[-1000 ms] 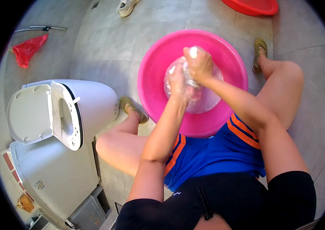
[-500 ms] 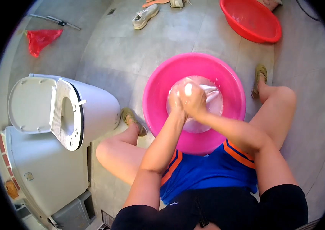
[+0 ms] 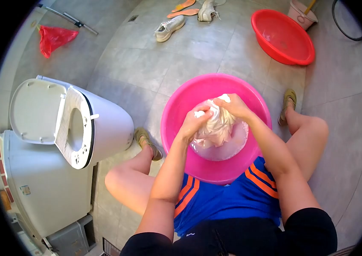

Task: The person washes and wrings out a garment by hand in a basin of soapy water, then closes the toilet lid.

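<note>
Between my left hand (image 3: 194, 125) and my right hand (image 3: 235, 106), both gripping it, a white cloth (image 3: 218, 124) is bunched over cloudy water (image 3: 241, 147) in the pink basin (image 3: 176, 114). That basin stands on the grey tiled floor (image 3: 134, 64), with a red basin (image 3: 284, 37) farther off.

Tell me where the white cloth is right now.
In the head view, the white cloth is just right of centre, gripped by the left hand and right hand within the rim of the pink basin.
</note>
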Demonstrator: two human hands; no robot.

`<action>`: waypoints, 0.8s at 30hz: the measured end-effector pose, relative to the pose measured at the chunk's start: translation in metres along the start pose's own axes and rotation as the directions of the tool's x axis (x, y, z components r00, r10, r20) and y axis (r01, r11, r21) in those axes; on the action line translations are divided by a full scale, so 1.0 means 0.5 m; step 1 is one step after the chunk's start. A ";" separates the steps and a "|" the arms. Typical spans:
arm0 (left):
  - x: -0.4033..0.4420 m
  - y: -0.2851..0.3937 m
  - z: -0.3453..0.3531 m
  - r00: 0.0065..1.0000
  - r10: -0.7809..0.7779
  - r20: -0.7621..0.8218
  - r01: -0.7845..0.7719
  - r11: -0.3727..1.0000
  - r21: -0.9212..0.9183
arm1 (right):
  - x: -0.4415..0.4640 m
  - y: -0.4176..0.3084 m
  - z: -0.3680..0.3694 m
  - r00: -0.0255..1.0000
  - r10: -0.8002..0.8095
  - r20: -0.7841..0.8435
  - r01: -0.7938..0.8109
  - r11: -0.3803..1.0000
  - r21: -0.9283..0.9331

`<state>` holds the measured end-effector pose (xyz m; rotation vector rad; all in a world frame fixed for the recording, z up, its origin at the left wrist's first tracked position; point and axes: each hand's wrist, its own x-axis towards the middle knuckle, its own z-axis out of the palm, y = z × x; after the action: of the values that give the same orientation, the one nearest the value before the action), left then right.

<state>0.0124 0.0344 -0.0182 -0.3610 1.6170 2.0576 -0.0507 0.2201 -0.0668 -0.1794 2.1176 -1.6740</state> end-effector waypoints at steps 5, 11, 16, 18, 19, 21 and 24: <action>-0.008 0.005 -0.016 0.979 0.163 0.120 -0.202 0.730 0.653 | -0.038 -0.110 -0.026 0.961 -0.038 0.273 0.011 0.995 0.102; -0.001 0.013 -0.072 0.948 0.292 0.123 -0.299 0.953 0.040 | -0.042 -0.122 -0.073 0.922 0.010 0.387 -0.103 0.970 0.220; -0.032 0.014 -0.046 0.963 0.262 0.059 -0.154 0.719 -0.678 | -0.028 -0.008 -0.031 0.927 0.162 0.338 0.080 0.795 -0.601; -0.024 0.010 -0.045 0.974 0.222 0.044 -0.094 0.571 -0.815 | -0.031 0.060 -0.015 0.974 0.180 0.136 -0.139 0.953 -0.270; -0.018 0.005 -0.044 0.980 0.196 0.035 -0.066 0.487 -0.871 | -0.033 0.061 -0.006 0.987 0.136 0.084 -0.126 0.986 -0.108; -0.014 0.012 -0.028 0.994 0.072 -0.088 -0.113 0.529 -0.841 | -0.034 0.042 0.020 0.996 0.077 -0.051 -0.064 0.975 0.213; 0.037 -0.048 -0.036 0.987 -0.103 -0.127 -0.053 0.534 -0.844 | -0.073 -0.017 0.128 0.964 -0.168 -0.208 0.199 0.970 0.138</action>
<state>0.0077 0.0255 -0.0519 -0.8919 0.5010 2.7258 0.0068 0.1739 -0.0610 -0.1748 2.1496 -2.0349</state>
